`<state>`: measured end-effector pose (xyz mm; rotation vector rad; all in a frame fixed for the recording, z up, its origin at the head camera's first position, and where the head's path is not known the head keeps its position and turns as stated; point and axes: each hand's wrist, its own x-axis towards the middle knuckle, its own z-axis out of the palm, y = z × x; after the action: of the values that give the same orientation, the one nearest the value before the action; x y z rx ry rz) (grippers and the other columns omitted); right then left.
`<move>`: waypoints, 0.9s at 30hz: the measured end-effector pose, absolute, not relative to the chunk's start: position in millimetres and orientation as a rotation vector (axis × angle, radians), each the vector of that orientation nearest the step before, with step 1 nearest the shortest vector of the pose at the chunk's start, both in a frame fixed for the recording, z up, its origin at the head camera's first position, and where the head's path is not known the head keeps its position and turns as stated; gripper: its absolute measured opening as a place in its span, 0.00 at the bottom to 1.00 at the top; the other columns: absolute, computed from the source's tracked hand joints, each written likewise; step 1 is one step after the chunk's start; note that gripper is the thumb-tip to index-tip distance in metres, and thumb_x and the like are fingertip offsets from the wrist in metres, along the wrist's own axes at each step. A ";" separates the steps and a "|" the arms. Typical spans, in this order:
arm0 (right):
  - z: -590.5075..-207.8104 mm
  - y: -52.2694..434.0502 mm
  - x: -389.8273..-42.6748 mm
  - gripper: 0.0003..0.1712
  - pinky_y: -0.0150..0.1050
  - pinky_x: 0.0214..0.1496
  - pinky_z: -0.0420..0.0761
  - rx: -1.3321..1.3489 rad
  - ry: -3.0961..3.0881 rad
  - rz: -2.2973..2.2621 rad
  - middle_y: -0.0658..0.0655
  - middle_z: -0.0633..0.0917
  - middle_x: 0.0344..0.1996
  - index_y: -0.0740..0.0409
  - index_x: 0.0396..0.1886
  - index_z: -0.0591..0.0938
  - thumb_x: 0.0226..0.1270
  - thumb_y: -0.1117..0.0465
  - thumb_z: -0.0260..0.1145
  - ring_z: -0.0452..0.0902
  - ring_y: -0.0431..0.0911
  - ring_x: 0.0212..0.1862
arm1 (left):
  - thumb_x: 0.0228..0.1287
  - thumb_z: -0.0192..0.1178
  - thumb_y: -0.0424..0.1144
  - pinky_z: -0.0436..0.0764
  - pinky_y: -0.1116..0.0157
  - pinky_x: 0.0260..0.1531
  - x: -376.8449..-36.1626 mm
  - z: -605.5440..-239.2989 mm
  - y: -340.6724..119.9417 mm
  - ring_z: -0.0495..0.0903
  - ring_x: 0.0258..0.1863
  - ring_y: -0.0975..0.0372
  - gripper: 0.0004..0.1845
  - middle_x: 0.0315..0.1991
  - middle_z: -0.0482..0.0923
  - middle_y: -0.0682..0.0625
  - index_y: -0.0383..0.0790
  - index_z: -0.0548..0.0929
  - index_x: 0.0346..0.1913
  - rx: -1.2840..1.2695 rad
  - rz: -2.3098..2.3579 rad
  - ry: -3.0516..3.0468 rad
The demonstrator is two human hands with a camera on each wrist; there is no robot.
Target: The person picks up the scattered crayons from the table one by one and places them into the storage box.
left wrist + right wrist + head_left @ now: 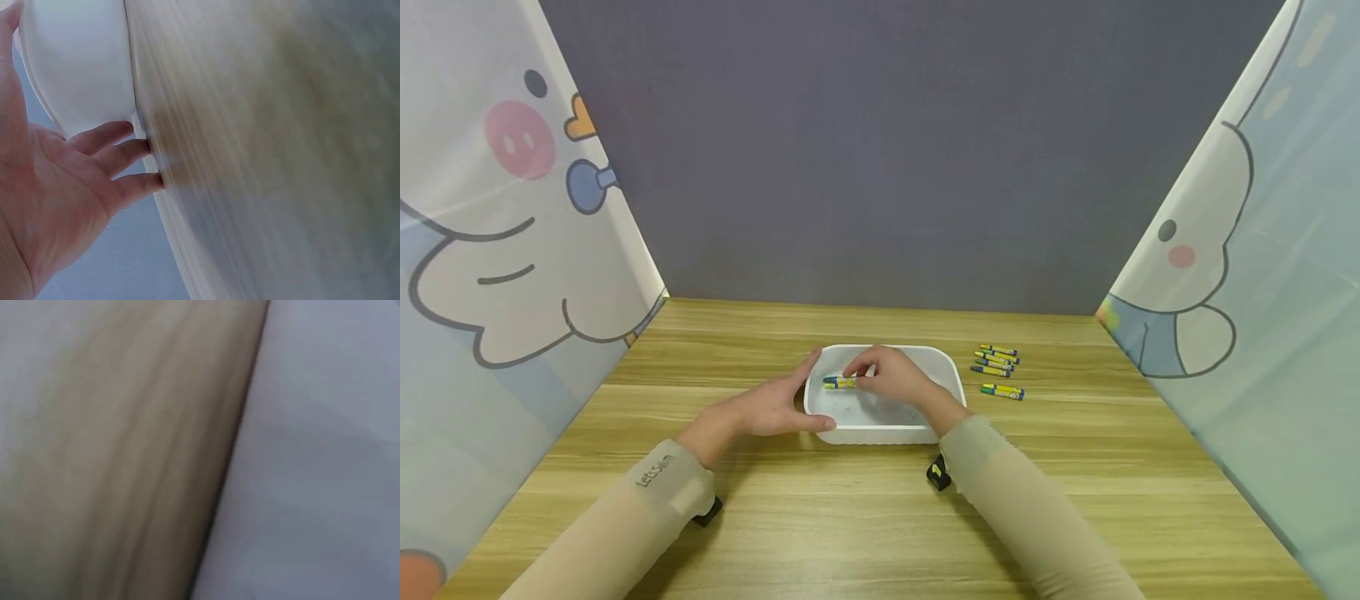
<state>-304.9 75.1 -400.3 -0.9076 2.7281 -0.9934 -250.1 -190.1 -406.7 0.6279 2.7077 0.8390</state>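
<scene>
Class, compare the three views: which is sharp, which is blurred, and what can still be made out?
Head view: sharp, evenly lit, edges bowed by the wide lens. Left wrist view: table smeared, left hand and white tray readable. Right wrist view: fully blurred, only tan and grey bands.

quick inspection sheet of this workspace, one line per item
surface: wooden table, light grain
job's things: white tray; crayons over its inside; loose crayons on the table to its right
clutter: nothing seen
grippers: left hand rests open against the tray's left wall; right hand pinches the crayons
cables: nothing seen
surroundings: grey back wall; cartoon-print curtains on both sides
</scene>
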 end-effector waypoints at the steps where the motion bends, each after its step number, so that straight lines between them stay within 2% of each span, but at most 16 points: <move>1: -401.5 74.5 -305.1 0.11 0.34 0.44 0.78 -0.901 2.728 -0.995 0.48 0.92 0.45 0.48 0.49 0.95 0.75 0.65 0.71 0.78 0.41 0.41 | 0.63 0.72 0.73 0.75 0.38 0.72 -250.3 -406.6 -189.9 0.79 0.70 0.43 0.72 0.80 0.68 0.29 0.47 0.35 0.92 0.630 0.840 2.709; 7: -405.2 73.5 -306.2 0.11 0.35 0.48 0.78 -0.889 2.715 -0.950 0.48 0.92 0.43 0.48 0.46 0.95 0.74 0.68 0.72 0.79 0.41 0.43 | 0.63 0.72 0.72 0.76 0.38 0.71 -251.3 -405.6 -189.1 0.81 0.67 0.44 0.72 0.78 0.71 0.28 0.46 0.35 0.92 0.628 0.831 2.715; 16: -409.1 73.1 -307.7 0.11 0.37 0.53 0.78 -0.902 2.708 -0.882 0.47 0.90 0.41 0.47 0.44 0.96 0.72 0.67 0.74 0.78 0.40 0.45 | 0.63 0.72 0.73 0.75 0.38 0.72 -251.1 -406.1 -188.7 0.79 0.69 0.43 0.72 0.80 0.69 0.28 0.45 0.35 0.92 0.627 0.836 2.708; 27: -409.2 72.2 -306.8 0.11 0.37 0.53 0.79 -0.919 2.711 -0.856 0.48 0.91 0.40 0.48 0.46 0.96 0.71 0.68 0.76 0.79 0.39 0.44 | 0.63 0.72 0.72 0.74 0.39 0.73 -249.5 -404.2 -188.2 0.78 0.71 0.43 0.73 0.80 0.68 0.28 0.41 0.36 0.91 0.630 0.831 2.708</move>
<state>-306.8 72.2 -409.2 -0.9194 2.7111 -0.8562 -249.5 -188.2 -404.2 0.6301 2.7082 0.8314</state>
